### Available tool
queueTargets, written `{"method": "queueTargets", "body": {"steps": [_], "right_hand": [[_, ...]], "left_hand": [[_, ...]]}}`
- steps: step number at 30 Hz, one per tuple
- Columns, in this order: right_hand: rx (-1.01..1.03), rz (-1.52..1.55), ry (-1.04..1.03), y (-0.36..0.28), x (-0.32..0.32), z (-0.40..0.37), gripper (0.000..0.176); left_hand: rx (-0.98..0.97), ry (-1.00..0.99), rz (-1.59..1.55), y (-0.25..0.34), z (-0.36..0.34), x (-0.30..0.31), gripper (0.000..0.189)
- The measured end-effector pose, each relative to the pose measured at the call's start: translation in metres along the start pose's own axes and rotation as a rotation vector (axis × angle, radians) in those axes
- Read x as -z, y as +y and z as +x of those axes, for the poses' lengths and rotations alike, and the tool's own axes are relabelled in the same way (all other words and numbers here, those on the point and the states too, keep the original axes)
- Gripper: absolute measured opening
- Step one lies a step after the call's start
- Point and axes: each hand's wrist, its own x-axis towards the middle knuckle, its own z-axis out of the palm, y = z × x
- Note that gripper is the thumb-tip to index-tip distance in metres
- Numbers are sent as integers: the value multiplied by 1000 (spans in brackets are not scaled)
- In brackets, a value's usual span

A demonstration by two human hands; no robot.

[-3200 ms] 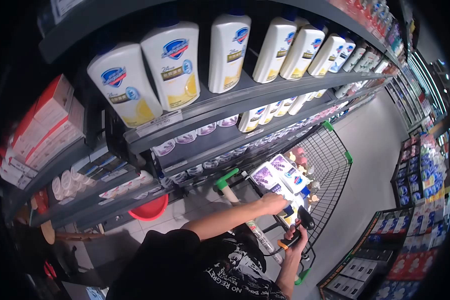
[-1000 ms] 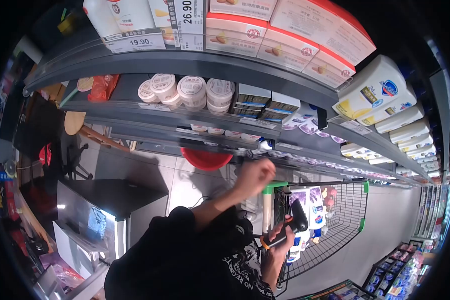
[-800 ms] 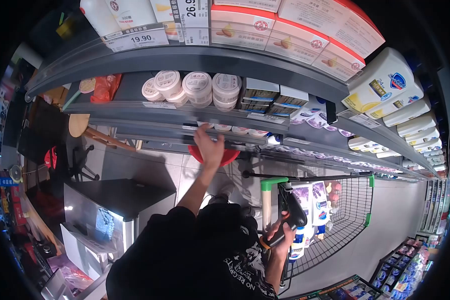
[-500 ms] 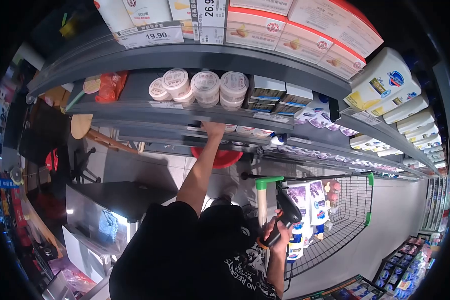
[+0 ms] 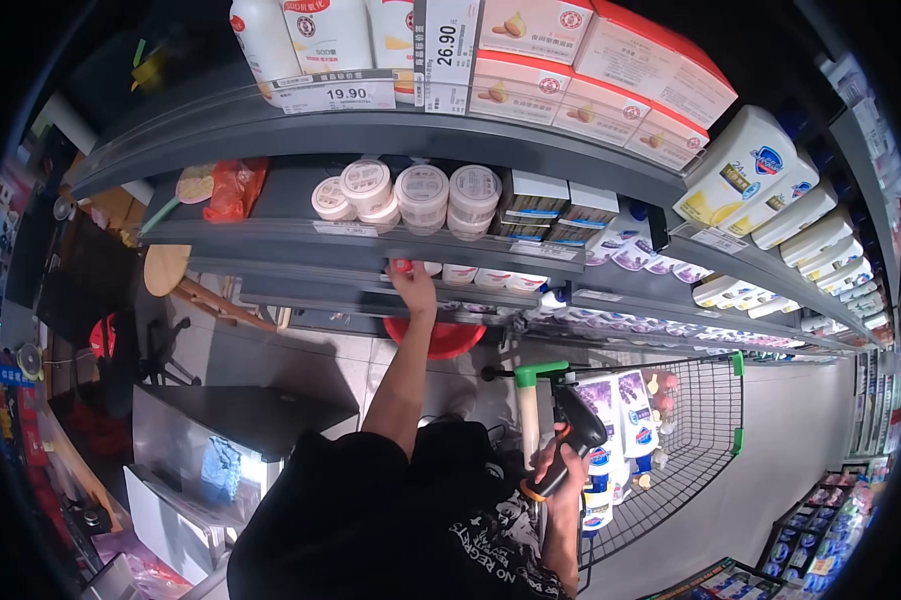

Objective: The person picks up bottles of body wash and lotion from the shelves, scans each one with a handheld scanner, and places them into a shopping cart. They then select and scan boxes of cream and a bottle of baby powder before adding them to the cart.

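Note:
My left hand [image 5: 412, 283] is at the edge of a lower shelf, its fingers around a small red and white item [image 5: 403, 266] beside a row of red and white packs [image 5: 460, 273]. Low on the right, my right hand [image 5: 561, 472] grips a black handheld scanner [image 5: 583, 430] near the cart handle. White round jars [image 5: 422, 196] stand stacked on the shelf above my left hand, with dark boxes [image 5: 536, 203] to their right. Bagged bottles with purple print [image 5: 633, 410] lie in the cart.
A wire shopping cart [image 5: 696, 425] with green corners stands at the right. Shelves [image 5: 301, 130] run overhead, with white bottles [image 5: 746, 175] at the right. A red basin [image 5: 441, 340], a wooden stool [image 5: 167, 268] and a grey cabinet [image 5: 241, 400] are on the left and below.
The whole view has shifted slightly. My left hand has drawn back a little from under the shelf edge, and a red and white item now shows at its fingers. My right hand still holds the scanner.

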Motion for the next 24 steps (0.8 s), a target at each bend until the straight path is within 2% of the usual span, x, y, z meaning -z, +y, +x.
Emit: {"method": "queueTargets", "body": {"steps": [1, 2, 4, 6, 7, 9, 11, 13, 15, 16, 17, 19, 21, 23, 24], "right_hand": [[-10, 6, -3, 0, 0, 0, 39], [-5, 23, -9, 0, -1, 1, 39], [6, 25, -5, 1, 3, 1, 39], [27, 33, 8, 3, 5, 1, 39], [34, 48, -3, 2, 5, 0, 39], [54, 70, -5, 2, 6, 1, 39], [58, 122, -38, 1, 5, -1, 40], [87, 145, -67, 4, 8, -1, 40], [91, 180, -78, 3, 8, -2, 41], [82, 163, -87, 1, 10, -4, 44], [82, 175, -103, -2, 9, -7, 46], [96, 214, -130, -5, 9, -12, 47], [104, 207, -154, -2, 18, -17, 47], [108, 192, -179, -2, 23, -21, 47], [105, 119, -232, -5, 23, -22, 46]], "left_hand": [[33, -85, -162, 5, 0, 12, 23], [30, -88, -164, 17, -3, 23, 23], [148, -71, -411, 62, -12, 49, 10], [281, -74, -719, 112, -21, 72, 10], [284, -130, -827, 111, -21, 86, 9], [601, -156, -995, 157, -32, 107, 7], [716, -330, -1143, 163, -36, 120, 12], [728, -451, -1157, 192, -44, 115, 14], [792, -668, -1354, 213, -49, 102, 16], [758, -748, -1379, 222, -52, 91, 18], [771, -781, -1373, 226, -53, 81, 18], [690, -1090, -1473, 232, -56, 60, 19], [698, -1228, -1471, 238, -61, 41, 21], [614, -1495, -1365, 250, -68, 25, 18], [610, -1553, -1339, 257, -75, 17, 18]]}}
